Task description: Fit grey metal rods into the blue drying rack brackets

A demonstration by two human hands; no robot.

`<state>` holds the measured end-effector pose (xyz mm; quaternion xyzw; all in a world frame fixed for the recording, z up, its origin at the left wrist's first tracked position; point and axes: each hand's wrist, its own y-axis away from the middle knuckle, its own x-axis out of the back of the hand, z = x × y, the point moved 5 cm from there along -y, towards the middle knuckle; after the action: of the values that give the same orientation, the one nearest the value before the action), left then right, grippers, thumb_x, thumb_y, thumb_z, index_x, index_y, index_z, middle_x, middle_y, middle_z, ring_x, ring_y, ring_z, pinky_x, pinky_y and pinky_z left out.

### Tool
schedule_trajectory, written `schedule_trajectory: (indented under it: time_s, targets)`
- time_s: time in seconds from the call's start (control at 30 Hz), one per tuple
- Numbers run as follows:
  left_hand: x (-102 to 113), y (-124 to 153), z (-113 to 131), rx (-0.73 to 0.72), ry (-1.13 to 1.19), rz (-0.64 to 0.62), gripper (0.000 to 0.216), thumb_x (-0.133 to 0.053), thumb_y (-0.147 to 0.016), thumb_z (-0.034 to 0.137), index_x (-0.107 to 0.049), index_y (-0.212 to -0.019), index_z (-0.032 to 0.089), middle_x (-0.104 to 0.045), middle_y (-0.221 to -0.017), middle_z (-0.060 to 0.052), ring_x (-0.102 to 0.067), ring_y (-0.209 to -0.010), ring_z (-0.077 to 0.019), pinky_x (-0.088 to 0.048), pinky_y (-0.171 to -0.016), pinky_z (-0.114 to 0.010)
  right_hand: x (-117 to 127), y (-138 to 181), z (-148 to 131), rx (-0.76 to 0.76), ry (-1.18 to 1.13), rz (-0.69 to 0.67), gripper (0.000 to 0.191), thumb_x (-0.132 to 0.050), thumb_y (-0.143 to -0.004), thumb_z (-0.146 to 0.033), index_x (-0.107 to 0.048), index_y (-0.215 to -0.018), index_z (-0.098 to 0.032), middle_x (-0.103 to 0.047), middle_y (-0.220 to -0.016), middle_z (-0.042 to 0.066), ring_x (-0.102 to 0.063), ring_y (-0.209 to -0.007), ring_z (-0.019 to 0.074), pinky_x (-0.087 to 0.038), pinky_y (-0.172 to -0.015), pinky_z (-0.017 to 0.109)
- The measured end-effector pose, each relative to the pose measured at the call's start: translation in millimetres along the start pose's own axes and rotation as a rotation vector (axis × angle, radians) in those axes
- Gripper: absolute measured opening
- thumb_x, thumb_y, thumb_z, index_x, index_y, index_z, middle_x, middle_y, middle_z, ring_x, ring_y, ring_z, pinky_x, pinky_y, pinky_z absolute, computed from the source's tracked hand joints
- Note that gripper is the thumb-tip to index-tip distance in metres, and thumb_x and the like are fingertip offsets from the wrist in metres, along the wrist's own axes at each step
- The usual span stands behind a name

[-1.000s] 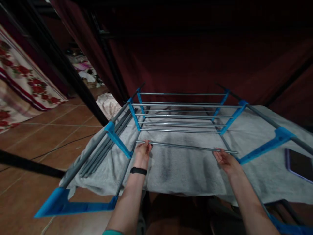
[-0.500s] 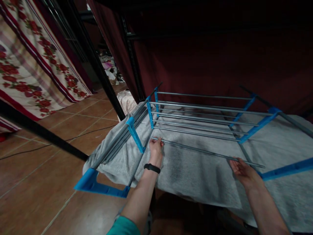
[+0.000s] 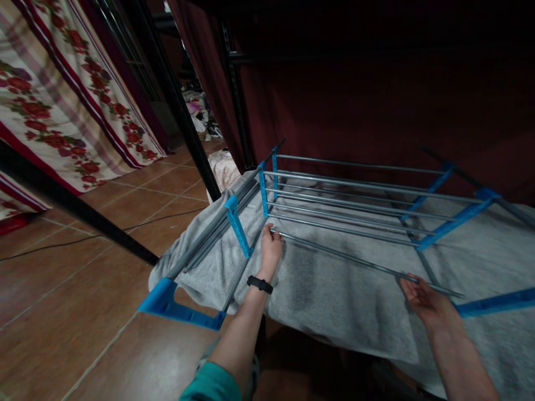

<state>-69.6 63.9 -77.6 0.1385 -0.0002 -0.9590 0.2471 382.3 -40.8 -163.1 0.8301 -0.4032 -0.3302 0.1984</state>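
Note:
A thin grey metal tube point(image 3: 338, 254) runs slantwise across the front of a partly assembled rack. Near its left end, my left hand point(image 3: 271, 248) pinches it, close to a blue plastic bracket point(image 3: 239, 228). My right hand point(image 3: 424, 298) holds the same tube towards its right end, which sticks out past the fingers near another blue bracket point(image 3: 497, 302). Behind the tube, several grey crossbars point(image 3: 355, 208) span between the left and right blue brackets of the rack. A black band point(image 3: 259, 284) circles my left wrist.
The rack lies on a grey blanket point(image 3: 326, 301). More loose grey tubes point(image 3: 221, 225) lie along its left side. A black metal post point(image 3: 184, 111) rises at the left, a floral curtain point(image 3: 62, 106) hangs beyond, and a dark cable point(image 3: 146, 225) crosses the tiled floor point(image 3: 75, 289).
The view has shifted, so the rack appears further right. Both hands keep hold of the tube; its left end has tilted slightly upward in the picture relative to the right.

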Motion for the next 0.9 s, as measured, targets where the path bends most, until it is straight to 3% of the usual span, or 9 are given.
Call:
schedule_trajectory:
  time_s: [0.27,0.53,0.77,0.9]
  targets:
    - [2,4,-8,0.267,0.242,0.009,0.015,-0.063,-0.074,0.006,-0.056,-0.084,0.014,-0.065,-0.072,-0.004,-0.058,-0.054,-0.0092,-0.049,-0.055,-0.022,4,-5,1,0.021,0.006,0.014,0.029,-0.04,-0.088,-0.007,-0.062,-0.072,-0.018,-0.065,-0.083,0.002,-0.068,-0.075,0.0093,-0.056,-0.077,0.024]
    - [4,5,-7,0.285,0.282,-0.005,0.017,-0.073,-0.07,0.011,-0.056,-0.069,0.013,-0.066,-0.07,-0.005,-0.058,-0.054,-0.0076,-0.047,-0.051,-0.017,4,-4,0,0.02,-0.023,0.038,0.026,-0.042,-0.089,-0.009,-0.06,-0.072,-0.018,-0.064,-0.077,0.001,-0.068,-0.071,0.0085,-0.055,-0.079,0.025]
    - [-1,7,-3,0.288,0.305,-0.05,0.022,-0.073,-0.073,0.016,-0.053,-0.065,0.013,-0.065,-0.071,-0.004,-0.057,-0.055,-0.0061,-0.047,-0.054,-0.017,0,-2,0,0.039,-0.016,0.007,0.03,-0.041,-0.087,-0.006,-0.061,-0.07,-0.021,-0.065,-0.082,0.004,-0.068,-0.068,0.011,-0.057,-0.07,0.024]
    - [-10,17,-3,0.315,0.313,-0.114,0.018,-0.074,-0.072,0.018,-0.056,-0.071,0.013,-0.067,-0.076,-0.005,-0.058,-0.058,-0.0069,-0.049,-0.059,-0.019,-5,1,3,-0.014,0.007,-0.039,0.027,-0.044,-0.085,-0.003,-0.063,-0.073,-0.017,-0.066,-0.084,0.004,-0.069,-0.071,0.0112,-0.057,-0.073,0.024]
